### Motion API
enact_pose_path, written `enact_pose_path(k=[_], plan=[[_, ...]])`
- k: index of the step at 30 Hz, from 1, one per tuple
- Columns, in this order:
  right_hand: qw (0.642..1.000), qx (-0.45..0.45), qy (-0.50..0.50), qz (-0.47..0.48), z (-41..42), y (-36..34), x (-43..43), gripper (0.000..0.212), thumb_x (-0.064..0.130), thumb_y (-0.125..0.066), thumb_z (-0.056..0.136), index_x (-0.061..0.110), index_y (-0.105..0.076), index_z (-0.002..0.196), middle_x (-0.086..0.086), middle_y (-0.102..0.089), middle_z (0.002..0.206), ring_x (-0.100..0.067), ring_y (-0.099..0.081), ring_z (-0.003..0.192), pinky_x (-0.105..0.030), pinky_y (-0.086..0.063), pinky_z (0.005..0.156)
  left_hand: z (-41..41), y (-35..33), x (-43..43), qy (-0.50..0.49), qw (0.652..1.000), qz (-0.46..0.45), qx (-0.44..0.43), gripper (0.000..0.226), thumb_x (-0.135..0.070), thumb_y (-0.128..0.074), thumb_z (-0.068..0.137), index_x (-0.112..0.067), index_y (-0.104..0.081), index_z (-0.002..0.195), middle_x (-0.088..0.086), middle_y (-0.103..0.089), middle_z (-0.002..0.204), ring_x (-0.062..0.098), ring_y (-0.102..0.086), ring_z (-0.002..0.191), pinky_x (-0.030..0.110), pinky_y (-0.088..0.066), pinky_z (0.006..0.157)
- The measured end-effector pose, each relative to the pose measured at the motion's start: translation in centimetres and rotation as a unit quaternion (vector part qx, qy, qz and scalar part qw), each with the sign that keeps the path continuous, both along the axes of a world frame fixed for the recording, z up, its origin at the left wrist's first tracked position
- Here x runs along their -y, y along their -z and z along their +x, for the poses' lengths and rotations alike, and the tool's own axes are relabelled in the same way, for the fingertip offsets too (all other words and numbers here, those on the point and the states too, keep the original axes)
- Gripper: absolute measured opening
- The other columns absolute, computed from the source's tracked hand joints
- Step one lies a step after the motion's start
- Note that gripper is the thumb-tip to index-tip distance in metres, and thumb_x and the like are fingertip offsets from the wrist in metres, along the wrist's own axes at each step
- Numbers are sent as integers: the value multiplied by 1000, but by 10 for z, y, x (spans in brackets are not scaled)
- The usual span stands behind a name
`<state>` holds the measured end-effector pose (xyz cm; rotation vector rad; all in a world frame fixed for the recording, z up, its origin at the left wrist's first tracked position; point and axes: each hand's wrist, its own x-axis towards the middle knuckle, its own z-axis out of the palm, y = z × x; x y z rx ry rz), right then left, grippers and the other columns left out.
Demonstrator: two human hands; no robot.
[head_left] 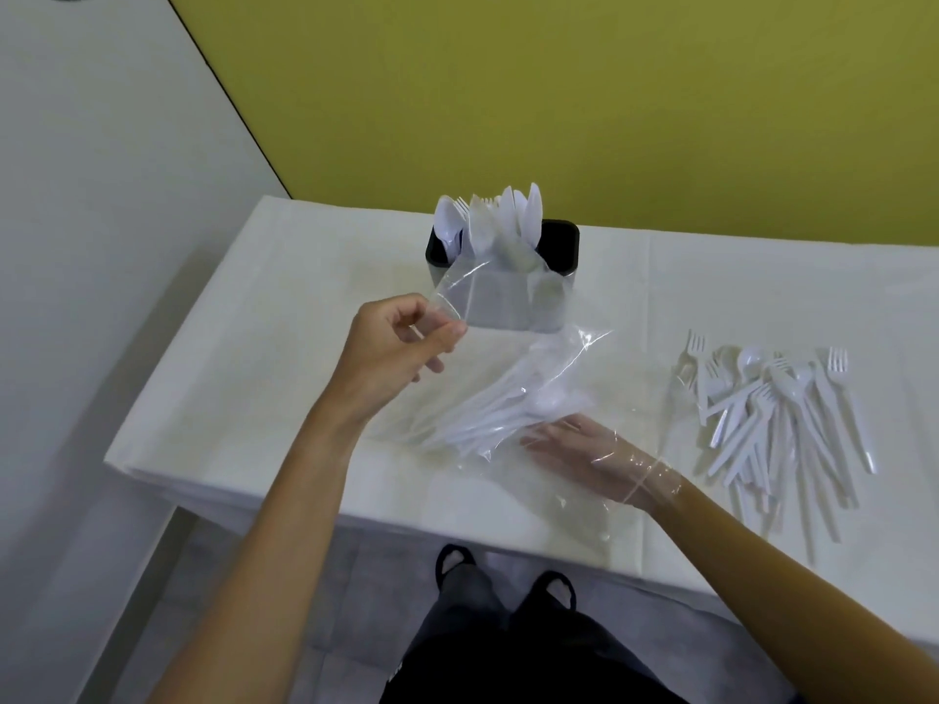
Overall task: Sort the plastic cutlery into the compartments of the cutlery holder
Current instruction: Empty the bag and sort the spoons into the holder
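Observation:
A black cutlery holder (561, 246) stands at the table's far middle with several white spoons and forks upright in it. My left hand (391, 343) pinches the upper corner of a clear plastic bag (508, 307) and lifts it in front of the holder. White plastic cutlery (488, 409) lies inside the bag's lower part. My right hand (584, 457) is inside the bag through its mouth, fingers straight and pointing left toward that cutlery. A loose pile of white forks and spoons (777, 414) lies on the table to the right.
The table is covered with a white cloth (254, 322), its near edge running diagonally just below my hands. A yellow wall rises behind it. My feet (503, 576) show on the grey floor below the table edge.

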<state>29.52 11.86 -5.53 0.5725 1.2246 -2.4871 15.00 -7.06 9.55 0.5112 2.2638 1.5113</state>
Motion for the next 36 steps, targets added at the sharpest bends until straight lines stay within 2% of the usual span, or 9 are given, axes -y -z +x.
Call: enact_pose_path(k=[6, 9, 11, 16, 19, 22, 25, 30, 36], plan=[[996, 13, 70, -61, -3, -2, 2, 36, 32, -76, 72, 0, -76, 89, -10, -73, 100, -18, -69, 96, -27, -52, 90, -4, -10, -12, -50, 999, -2, 0, 18, -26, -69, 86, -18, -59, 74, -12, -64, 60, 7, -59, 48, 14, -37, 42], [992, 10, 75, -105, -3, -9, 5, 34, 28, -87, 58, 9, -77, 84, -3, -74, 90, -12, -70, 83, -21, -54, 72, -6, -6, -9, -47, 999, 7, 22, 17, -24, -67, 88, -16, -60, 75, -13, -63, 61, 7, -57, 48, 15, -36, 42], [991, 21, 80, -106, -6, -9, 3, 33, 29, -84, 64, 9, -76, 89, -6, -73, 90, -16, -70, 81, -25, -55, 71, -9, -2, -7, -56, 998, 1, 20, 18, -24, -66, 88, -13, -60, 75, -11, -62, 63, 7, -57, 47, 16, -36, 42], [992, 54, 110, 1, -7, -14, -4, 35, 32, -71, 78, 9, -68, 104, -10, -69, 100, -22, -67, 90, -30, -54, 74, -16, 25, -5, -157, 974, -116, -113, 25, -35, -65, 83, -14, -59, 72, -3, -65, 72, 18, -64, 54, 32, -51, 59], [991, 27, 101, 78, -4, -18, -9, 27, 31, -63, 87, 12, -69, 104, -10, -70, 103, -21, -67, 94, -31, -55, 77, -14, 45, 0, -200, 960, -152, -121, 24, -38, -62, 84, -17, -59, 74, -7, -62, 73, 28, -66, 68, 44, -56, 70], [985, 32, 106, 130, -2, -17, -13, 31, 33, -59, 90, 10, -69, 109, -12, -72, 106, -22, -69, 95, -29, -56, 73, -13, 61, 4, -232, 942, -193, -145, 23, -35, -59, 89, -14, -60, 80, -4, -61, 78, 28, -63, 74, 35, -48, 68], [989, 44, 110, 93, 3, -13, -19, 37, 34, -55, 93, 5, -66, 115, -13, -70, 111, -24, -69, 97, -29, -54, 68, -13, 71, 10, -241, 930, -223, -163, 22, -31, -58, 91, -11, -60, 84, 1, -61, 81, 25, -53, 75, 30, -36, 66], [988, 46, 150, 14, 10, -6, -27, 39, 31, -67, 86, -3, -61, 104, -27, -58, 114, -37, -59, 107, -43, -49, 95, -19, 92, 18, -207, 922, -245, -216, 23, -30, -56, 93, -10, -58, 82, 1, -60, 76, 26, -50, 70, 30, -32, 62], [990, 65, 115, 41, 25, -21, -33, 20, 16, -52, 95, 1, -65, 91, -13, -73, 84, -23, -72, 77, -31, -59, 68, -26, 114, 24, -220, 904, -307, -201, 23, -27, -53, 95, -6, -59, 88, 14, -66, 89, 38, -58, 78, 34, -35, 62]])
